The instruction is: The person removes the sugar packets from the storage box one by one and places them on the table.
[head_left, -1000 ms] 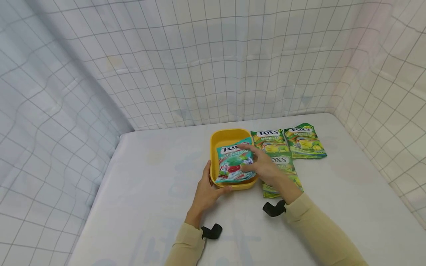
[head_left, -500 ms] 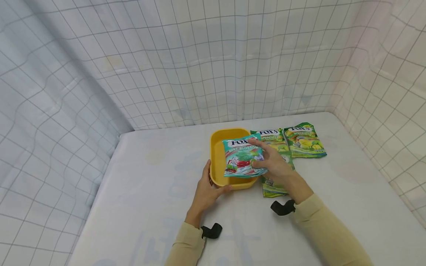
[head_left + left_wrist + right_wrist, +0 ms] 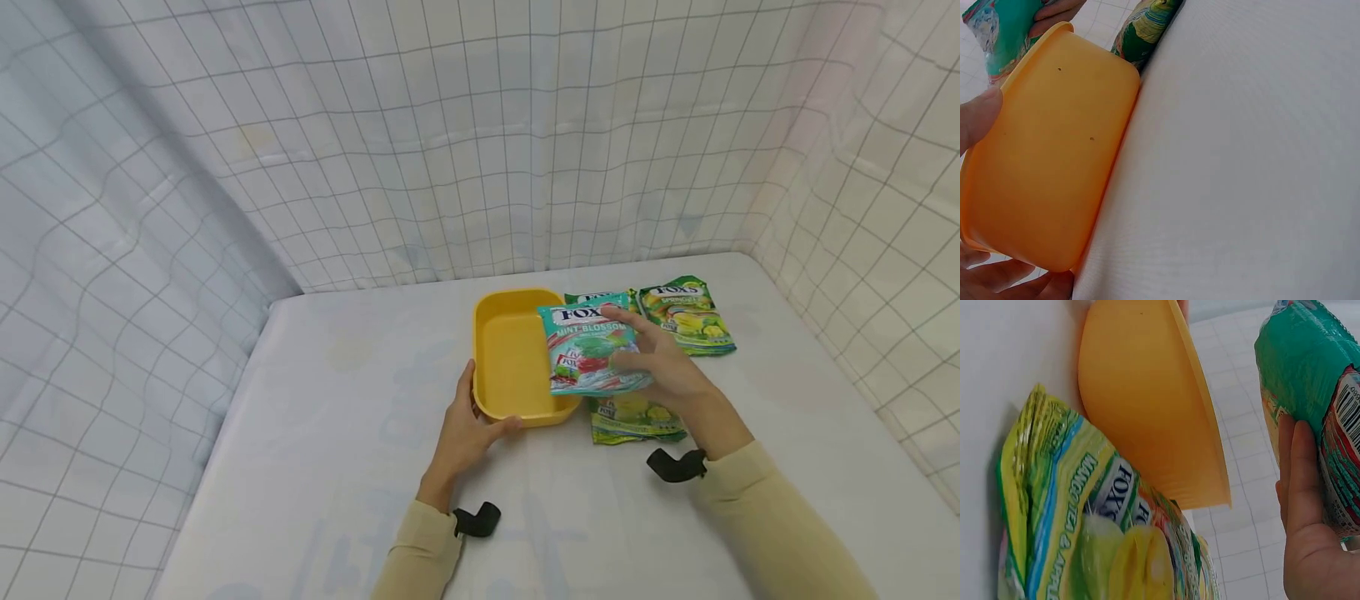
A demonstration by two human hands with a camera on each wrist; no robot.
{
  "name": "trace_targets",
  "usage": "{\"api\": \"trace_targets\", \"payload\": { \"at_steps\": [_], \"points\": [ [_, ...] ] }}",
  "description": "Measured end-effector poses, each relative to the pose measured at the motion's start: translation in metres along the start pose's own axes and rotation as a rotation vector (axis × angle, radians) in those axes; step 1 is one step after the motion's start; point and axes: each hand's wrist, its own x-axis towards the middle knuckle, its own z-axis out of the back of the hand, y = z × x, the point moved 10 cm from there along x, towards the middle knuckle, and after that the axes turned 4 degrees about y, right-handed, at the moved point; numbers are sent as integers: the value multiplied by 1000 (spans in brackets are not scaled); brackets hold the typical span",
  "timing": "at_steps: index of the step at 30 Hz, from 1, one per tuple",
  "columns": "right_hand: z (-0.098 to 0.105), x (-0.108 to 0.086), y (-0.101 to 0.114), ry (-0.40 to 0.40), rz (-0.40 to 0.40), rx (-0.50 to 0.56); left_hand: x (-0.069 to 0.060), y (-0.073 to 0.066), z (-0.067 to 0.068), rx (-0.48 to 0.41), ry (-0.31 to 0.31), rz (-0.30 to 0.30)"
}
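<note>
My right hand (image 3: 667,367) grips a teal FOX'S Mint Blossom candy bag (image 3: 585,354), thumb across its front. The bag is up in the air, over the right rim of a yellow plastic tub (image 3: 506,354) and some green candy bags. In the right wrist view, the fingers (image 3: 1300,475) lie along the back of the teal bag (image 3: 1297,369). My left hand (image 3: 461,437) holds the tub at its near left corner. Seen from the left wrist, the thumb (image 3: 982,119) is on the tub's rim and the other fingers are at its side. The tub's visible inside is bare.
Green FOX'S Spring Tea candy bags lie right of the tub: one at the far right (image 3: 690,321), one nearer me (image 3: 633,421), and one behind (image 3: 596,297), mostly covered by the teal bag. White gridded curtains (image 3: 480,167) surround the white-covered table (image 3: 337,400).
My right hand has lifted the teal candy bag out of the tub and carried it to the right. My left hand and the tub have stayed in place.
</note>
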Motion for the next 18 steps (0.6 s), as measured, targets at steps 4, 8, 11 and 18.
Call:
{"api": "trace_targets", "payload": {
  "at_steps": [4, 8, 11, 18],
  "points": [
    [10, -11, 10, 41, 54, -3, 0, 1, 0, -10, 2, -1],
    [19, -19, 18, 53, 82, -2, 0, 1, 1, -7, 0, -5],
    [27, -25, 20, 48, 82, -7, 0, 1, 1, -3, 3, -14],
    [38, -43, 24, 122, 96, 73, 1, 1, 0, -4, 11, -29]
  ]
}}
